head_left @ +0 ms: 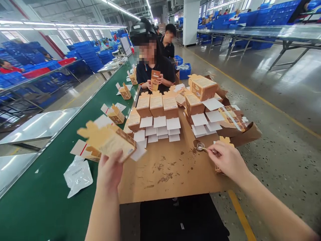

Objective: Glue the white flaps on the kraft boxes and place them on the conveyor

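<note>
My left hand [110, 169] grips a brown-and-cream printed carton [114, 140], tilted, with its flaps sticking out at both ends. The carton is slightly blurred and hovers over the left edge of the cardboard-covered table [150, 174]. My right hand [229, 160] pinches a thin yellowish stick [206, 149]. The tip of that stick is at a small round clear cup [200, 146], which sits near dark stains on the cardboard. Another carton [217, 168] stands partly hidden behind my right hand.
Stacked cartons [156, 104] with white flaps stand ahead, with another pile [203, 87] at right. On the left, the green conveyor belt [47, 187] carries open cartons and a silvery pouch [79, 175]. Across the table, a co-worker [168, 72] holds a carton [155, 80].
</note>
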### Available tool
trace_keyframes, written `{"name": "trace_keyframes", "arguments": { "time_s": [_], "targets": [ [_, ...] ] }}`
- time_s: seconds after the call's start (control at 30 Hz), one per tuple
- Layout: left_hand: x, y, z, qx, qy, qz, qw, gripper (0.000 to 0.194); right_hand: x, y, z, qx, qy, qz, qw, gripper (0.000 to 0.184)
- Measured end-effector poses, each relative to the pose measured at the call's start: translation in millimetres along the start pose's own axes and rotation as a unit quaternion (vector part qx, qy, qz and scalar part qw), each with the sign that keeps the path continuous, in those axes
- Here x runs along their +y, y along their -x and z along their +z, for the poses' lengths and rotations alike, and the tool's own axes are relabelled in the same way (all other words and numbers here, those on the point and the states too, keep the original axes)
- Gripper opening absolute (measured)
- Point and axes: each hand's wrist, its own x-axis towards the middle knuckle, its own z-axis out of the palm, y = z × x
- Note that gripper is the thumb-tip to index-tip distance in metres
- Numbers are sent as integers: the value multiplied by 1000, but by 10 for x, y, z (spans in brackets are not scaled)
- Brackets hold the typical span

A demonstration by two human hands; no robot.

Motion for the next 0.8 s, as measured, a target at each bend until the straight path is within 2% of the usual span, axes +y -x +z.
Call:
{"name": "trace_keyframes", "arguments": {
  "time_s": [0.1, 0.2, 0.27, 0.37, 0.47, 0.53, 0.6, 0.7, 0.8],
  "targets": [
    [-364, 723, -88, -50, 42, -132, 989, 79, 218, -256, 81, -93, 60, 41, 993, 35],
    [-655, 1157, 33, -68, 35, -207, 975, 83, 301, -382, 198, -156, 100, 60, 981, 34],
    [-744, 1263, 155, -57, 44, -217, 974, 87, 327, -421, 240, -167, 102, 56, 979, 36],
    [-742, 1268, 283, -50, 52, -210, 975, 87, 364, -434, 208, -176, 104, 52, 977, 39],
    [-686, 1241, 314, -63, 52, -216, 973, 84, 319, -332, 137, -137, 83, 29, 987, 37],
    [-664, 1242, 309, -71, 53, -218, 972, 82, 163, -158, 167, -83, 35, -6, 996, 30],
    [-658, 1256, 305, -77, 48, -210, 974, 82, -114, 92, 311, -43, -36, -42, 998, 23],
    [-663, 1290, 307, -83, 31, -192, 977, 83, -632, 499, 692, -32, -129, -73, 988, 25],
    [-662, 1321, 306, -78, 9, -175, 981, 84, -1006, 781, 1070, -30, -120, -67, 990, 33]
  ]
}}
